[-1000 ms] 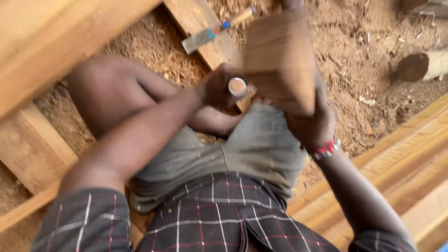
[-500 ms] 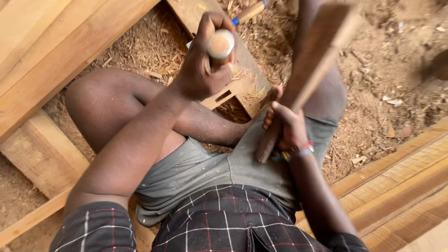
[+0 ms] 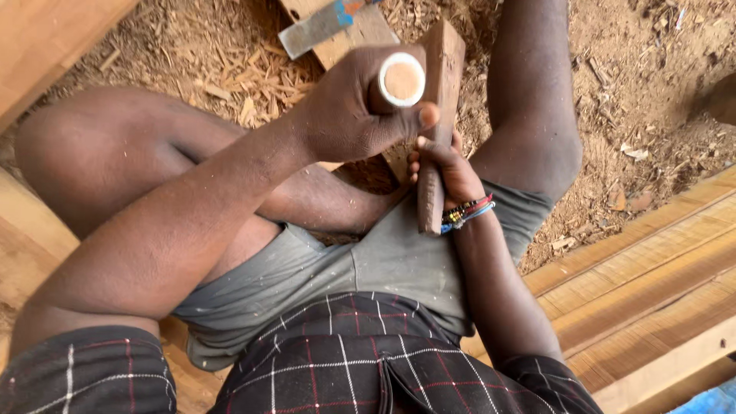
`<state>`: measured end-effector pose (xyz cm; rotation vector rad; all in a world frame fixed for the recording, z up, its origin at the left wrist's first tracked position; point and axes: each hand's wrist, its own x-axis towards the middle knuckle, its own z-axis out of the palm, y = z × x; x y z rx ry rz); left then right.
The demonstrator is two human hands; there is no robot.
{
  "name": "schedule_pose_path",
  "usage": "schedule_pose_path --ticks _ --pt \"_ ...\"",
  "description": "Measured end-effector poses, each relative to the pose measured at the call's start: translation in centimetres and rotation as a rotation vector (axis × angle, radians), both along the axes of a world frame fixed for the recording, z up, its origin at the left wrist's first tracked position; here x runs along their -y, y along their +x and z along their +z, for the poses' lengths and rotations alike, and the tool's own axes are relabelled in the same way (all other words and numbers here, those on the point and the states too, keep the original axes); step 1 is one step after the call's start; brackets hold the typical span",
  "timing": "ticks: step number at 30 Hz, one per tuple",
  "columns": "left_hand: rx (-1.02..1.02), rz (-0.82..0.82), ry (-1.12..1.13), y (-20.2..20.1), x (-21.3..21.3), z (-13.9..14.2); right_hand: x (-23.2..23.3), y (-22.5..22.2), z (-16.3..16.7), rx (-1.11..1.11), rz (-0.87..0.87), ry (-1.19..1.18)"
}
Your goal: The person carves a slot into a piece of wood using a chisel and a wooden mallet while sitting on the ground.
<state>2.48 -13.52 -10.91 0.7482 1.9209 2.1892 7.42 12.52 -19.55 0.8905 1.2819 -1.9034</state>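
Mallet (image 3: 438,100) dropped toward chisel handle (image 3: 402,79) since half a second ago; left hand (image 3: 356,115) grips chisel, right hand (image 3: 445,169) at 5 o'clock grips mallet.

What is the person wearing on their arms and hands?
Both arms are bare from short dark checked sleeves with thin white and red lines. The right wrist wears a stack of beaded bracelets in red, dark and blue. The left hand and right hand have no gloves, and no rings show.
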Motion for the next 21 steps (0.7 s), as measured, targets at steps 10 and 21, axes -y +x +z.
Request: schedule_pose_path --ticks 10,21 --pt "-0.202 0.014 0.002 2.6 -2.1 1.5 0.1 7.0 7.2 -0.576 0.111 0.209" --pt "-0.272 -0.025 -0.052 5.5 -3.8 1.2 -8.1 15.2 21.7 -1.462 -0.12 0.26"
